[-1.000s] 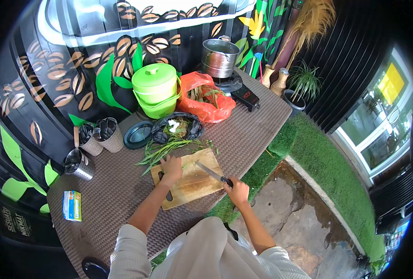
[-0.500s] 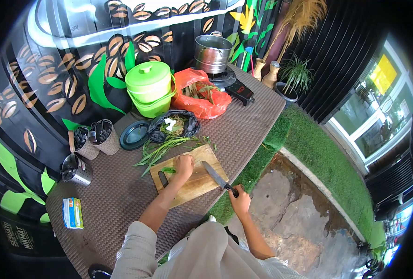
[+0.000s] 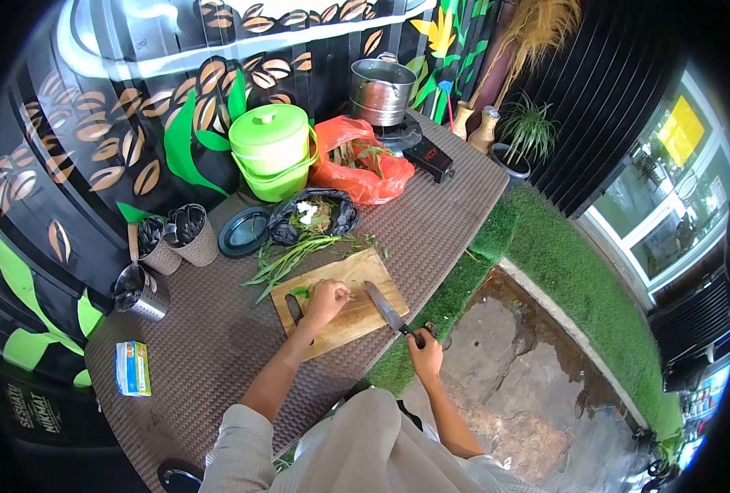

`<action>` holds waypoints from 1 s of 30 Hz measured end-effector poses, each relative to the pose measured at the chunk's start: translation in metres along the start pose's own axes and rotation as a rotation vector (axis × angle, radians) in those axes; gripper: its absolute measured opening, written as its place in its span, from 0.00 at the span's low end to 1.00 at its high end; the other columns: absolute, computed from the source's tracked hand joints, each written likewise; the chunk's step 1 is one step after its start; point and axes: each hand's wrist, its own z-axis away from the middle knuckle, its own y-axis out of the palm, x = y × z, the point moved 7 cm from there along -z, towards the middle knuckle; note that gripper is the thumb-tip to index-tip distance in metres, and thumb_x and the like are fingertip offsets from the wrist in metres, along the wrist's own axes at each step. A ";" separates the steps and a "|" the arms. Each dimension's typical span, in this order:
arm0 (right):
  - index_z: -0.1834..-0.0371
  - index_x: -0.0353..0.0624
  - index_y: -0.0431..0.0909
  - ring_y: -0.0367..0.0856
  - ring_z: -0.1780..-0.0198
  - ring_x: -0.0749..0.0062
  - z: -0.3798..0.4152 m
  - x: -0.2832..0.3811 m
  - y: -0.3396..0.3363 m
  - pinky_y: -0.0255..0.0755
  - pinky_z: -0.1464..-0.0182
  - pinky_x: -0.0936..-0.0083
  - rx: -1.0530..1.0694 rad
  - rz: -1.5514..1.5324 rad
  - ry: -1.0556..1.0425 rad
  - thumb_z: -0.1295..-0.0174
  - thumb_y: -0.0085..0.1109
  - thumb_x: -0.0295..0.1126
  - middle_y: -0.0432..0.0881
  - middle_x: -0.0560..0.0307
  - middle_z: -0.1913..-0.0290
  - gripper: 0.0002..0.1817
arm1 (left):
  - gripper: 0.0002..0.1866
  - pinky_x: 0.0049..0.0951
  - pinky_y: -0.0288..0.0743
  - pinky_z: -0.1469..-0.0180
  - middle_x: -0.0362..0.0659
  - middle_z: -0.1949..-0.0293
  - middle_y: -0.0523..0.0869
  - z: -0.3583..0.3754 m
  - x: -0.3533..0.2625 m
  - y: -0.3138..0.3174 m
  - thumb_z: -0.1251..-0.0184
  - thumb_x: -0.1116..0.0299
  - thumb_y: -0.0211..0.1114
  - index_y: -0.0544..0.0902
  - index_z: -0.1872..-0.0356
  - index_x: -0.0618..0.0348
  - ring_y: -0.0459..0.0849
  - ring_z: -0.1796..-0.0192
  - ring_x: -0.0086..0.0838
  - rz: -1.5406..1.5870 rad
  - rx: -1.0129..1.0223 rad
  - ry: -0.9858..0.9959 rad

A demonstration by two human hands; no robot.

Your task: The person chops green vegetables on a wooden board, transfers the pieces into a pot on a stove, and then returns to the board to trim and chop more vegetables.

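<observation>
A wooden cutting board [image 3: 356,316] lies near the table's front edge. Over its left half is my left hand [image 3: 329,301], its fingers pinched together; what they hold, if anything, is too small to name. A bit of green leaf [image 3: 300,292] shows beside that hand. My right hand [image 3: 425,350] is wrapped round the black handle of a knife [image 3: 385,306], whose blade rests over the board's right part, pointing away. Long green leaves [image 3: 287,261] lie behind the board, in front of a black plastic bag [image 3: 342,215] with greens and something white inside.
Behind stand a green lidded bucket [image 3: 270,152], a red bag [image 3: 365,185], and a metal pot [image 3: 381,90] on a stove. A dark plate [image 3: 244,232], cutlery holders [image 3: 194,238] and a small packet [image 3: 133,369] are on the left of the woven table [image 3: 209,345].
My left hand has turned slightly, with its pinched fingertips now more to the right. The whole view has shifted a little. The knife stays in my right hand.
</observation>
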 end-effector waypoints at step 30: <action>0.65 0.43 0.80 0.73 0.83 0.62 0.001 0.002 0.016 0.65 0.76 0.65 0.116 -0.101 -0.051 0.43 0.64 0.42 0.74 0.51 0.84 0.14 | 0.03 0.40 0.62 0.48 0.40 0.73 0.87 -0.005 0.023 -0.030 0.43 0.71 0.68 0.88 0.70 0.56 0.78 0.59 0.34 -0.429 -0.103 -0.197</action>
